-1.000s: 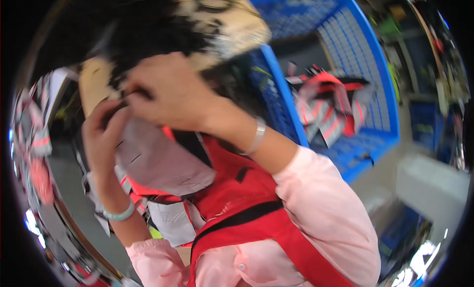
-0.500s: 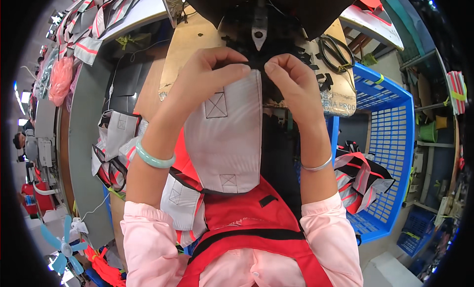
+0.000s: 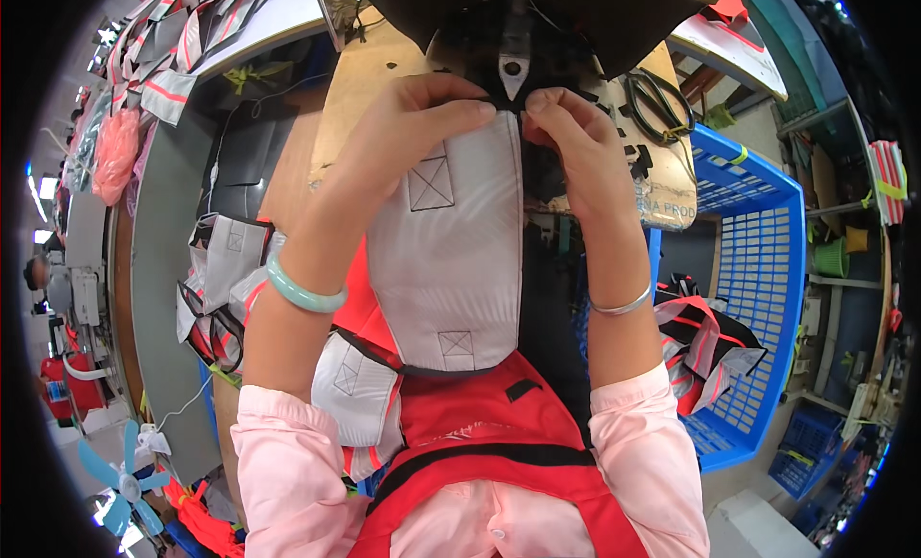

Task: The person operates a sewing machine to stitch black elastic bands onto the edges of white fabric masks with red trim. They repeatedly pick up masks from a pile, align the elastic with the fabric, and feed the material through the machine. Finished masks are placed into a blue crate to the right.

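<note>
A silvery-grey fabric panel (image 3: 456, 261) with dark edging and stitched crossed boxes hangs from the worktable towards my lap. My left hand (image 3: 422, 126) grips its top edge, thumb on the grey face and fingers bent behind. Close beside the panel's upper right corner, my right hand (image 3: 580, 141) pinches thumb against forefinger; what sits in that pinch is dark and too small to make out. Just beyond both hands is the pointed metal part (image 3: 513, 73) of a dark machine that looks like a sewing machine (image 3: 566, 21).
Black-handled scissors (image 3: 659, 107) lie on the wooden tabletop (image 3: 369, 78), right of the machine, near black scraps. A blue basket (image 3: 794, 270) at the right holds grey-and-red sewn pieces (image 3: 705, 342). More such pieces (image 3: 230, 261) are stacked at left. A red apron (image 3: 480, 404) covers my lap.
Both hands and the panel have shifted slightly right and away from me, closer to the machine's pointed metal part. My right fingertips have come nearer the panel's upper corner.
</note>
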A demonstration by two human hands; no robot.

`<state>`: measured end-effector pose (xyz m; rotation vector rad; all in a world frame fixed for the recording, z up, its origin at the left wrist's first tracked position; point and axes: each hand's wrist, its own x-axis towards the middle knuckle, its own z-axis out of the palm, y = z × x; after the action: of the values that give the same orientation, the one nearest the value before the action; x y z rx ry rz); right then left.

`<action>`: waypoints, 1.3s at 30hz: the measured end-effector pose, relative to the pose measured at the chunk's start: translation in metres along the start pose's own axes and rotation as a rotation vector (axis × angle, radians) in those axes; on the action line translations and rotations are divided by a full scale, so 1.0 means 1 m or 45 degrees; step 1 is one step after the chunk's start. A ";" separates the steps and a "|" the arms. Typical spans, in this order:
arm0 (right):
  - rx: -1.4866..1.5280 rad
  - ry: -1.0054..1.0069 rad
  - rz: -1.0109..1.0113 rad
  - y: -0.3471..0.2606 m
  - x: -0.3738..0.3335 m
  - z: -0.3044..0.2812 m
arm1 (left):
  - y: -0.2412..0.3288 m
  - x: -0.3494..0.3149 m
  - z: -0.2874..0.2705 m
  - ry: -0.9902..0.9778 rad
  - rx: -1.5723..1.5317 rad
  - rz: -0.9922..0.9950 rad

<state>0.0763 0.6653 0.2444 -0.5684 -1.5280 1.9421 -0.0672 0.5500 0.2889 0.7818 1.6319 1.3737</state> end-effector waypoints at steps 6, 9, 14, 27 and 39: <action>0.124 0.040 0.032 -0.004 0.006 0.004 | 0.002 0.006 0.001 0.051 -0.041 0.020; 0.230 0.090 0.011 -0.001 0.003 0.007 | 0.001 0.005 -0.001 0.053 -0.058 0.022; -0.403 0.299 -0.212 -0.012 -0.017 -0.003 | -0.003 -0.002 -0.013 0.012 0.165 0.024; -1.843 -0.594 -1.110 0.063 -0.103 0.045 | -0.008 -0.039 0.066 -0.803 1.090 0.433; -1.296 -0.454 -0.552 0.033 -0.169 0.018 | -0.158 -0.154 0.017 -0.180 0.962 0.893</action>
<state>0.1812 0.5320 0.2119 -0.2275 -2.5896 0.8653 0.0257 0.3914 0.1660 1.9894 1.8488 1.0579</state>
